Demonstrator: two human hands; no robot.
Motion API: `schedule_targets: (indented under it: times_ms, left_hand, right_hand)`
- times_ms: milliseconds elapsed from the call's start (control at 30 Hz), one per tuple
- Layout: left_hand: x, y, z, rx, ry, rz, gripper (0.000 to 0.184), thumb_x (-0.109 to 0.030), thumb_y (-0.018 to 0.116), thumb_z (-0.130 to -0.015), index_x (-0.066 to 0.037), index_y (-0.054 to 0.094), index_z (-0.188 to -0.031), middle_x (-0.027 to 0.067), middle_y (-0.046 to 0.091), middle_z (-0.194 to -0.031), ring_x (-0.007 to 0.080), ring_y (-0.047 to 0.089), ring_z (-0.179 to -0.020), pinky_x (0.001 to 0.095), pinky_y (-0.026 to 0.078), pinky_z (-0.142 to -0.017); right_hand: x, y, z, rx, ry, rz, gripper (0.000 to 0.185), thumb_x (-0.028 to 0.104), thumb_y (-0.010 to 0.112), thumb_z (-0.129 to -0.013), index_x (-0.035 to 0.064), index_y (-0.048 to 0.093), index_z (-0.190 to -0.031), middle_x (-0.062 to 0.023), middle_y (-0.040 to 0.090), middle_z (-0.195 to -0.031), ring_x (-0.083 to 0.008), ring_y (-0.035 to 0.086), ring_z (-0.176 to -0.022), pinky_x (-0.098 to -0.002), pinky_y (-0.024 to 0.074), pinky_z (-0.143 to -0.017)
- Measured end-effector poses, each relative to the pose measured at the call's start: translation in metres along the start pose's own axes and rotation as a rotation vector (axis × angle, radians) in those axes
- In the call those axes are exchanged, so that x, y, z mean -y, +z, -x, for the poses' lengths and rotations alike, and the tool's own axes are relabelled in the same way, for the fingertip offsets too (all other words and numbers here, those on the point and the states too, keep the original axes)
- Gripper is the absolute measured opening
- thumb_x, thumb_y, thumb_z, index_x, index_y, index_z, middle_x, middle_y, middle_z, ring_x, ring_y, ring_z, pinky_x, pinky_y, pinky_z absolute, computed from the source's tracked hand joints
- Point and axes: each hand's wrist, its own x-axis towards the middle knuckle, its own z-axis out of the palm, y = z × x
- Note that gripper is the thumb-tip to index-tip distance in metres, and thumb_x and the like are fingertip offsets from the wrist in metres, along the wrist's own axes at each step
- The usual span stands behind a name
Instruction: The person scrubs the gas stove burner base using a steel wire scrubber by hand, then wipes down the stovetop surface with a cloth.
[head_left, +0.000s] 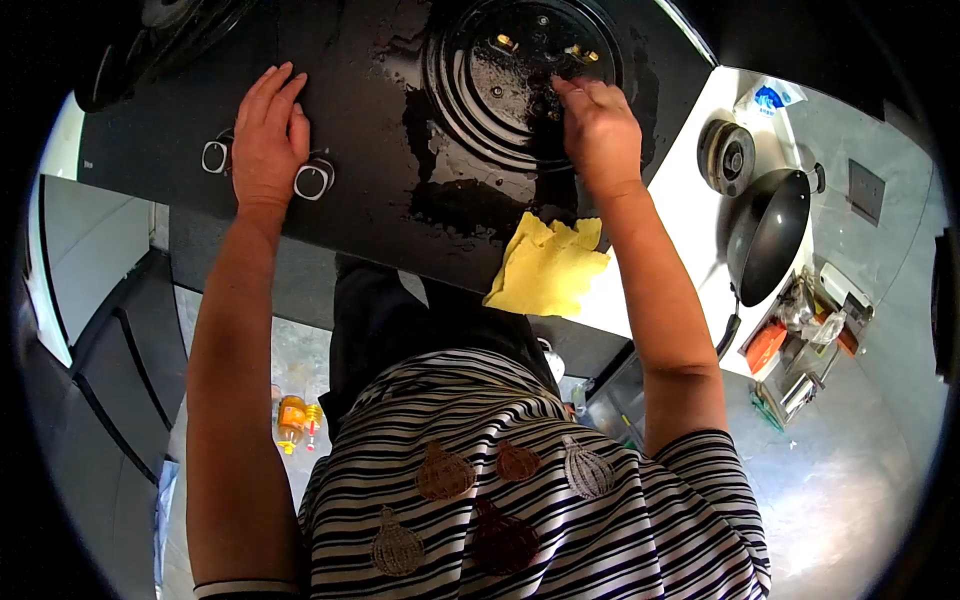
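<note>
My left hand lies flat on the black gas stove top, fingers stretched out, between two control knobs. Over the right-hand burner well, my right hand is closed with its fingertips pressed together near the burner's middle. Whatever it may hold is too small or hidden to make out. Small brass-coloured burner parts show just beyond the fingertips. Water wets the metal around the well. A yellow cloth hangs over the stove's front edge, beside my right forearm.
On the white counter at right stand a black wok and a round burner part or lid. A plastic bag sits behind them. Bottles stand on the floor at left. Dark cookware occupies the far left.
</note>
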Motion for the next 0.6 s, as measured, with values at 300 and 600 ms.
schedule_targets:
  times_ms: [300,600]
  left_hand:
    - [-0.002,-0.002,0.0,0.019,0.002,0.009,0.034,-0.007,0.054,-0.093,-0.009,0.062,-0.127,0.0089,0.054,-0.139,0.03,0.047,-0.132,0.0414,0.039,-0.111]
    - [-0.006,-0.003,-0.005,-0.002,0.04,-0.035,0.035,-0.006,0.058,-0.085,-0.007,0.063,-0.119,0.0102,0.056,-0.133,0.0314,0.051,-0.127,0.0429,0.043,-0.106]
  right_hand:
    - [0.003,-0.005,-0.019,0.298,0.175,0.325,0.027,0.007,0.059,-0.08,0.0149,0.073,-0.102,-0.0103,0.067,-0.098,-0.0305,0.066,-0.088,-0.0382,0.0546,-0.08]
    - [0.006,-0.022,-0.006,0.323,0.255,0.262,0.033,0.006,0.055,-0.086,0.021,0.073,-0.109,-0.0035,0.065,-0.108,-0.0266,0.064,-0.099,-0.0353,0.0541,-0.085]
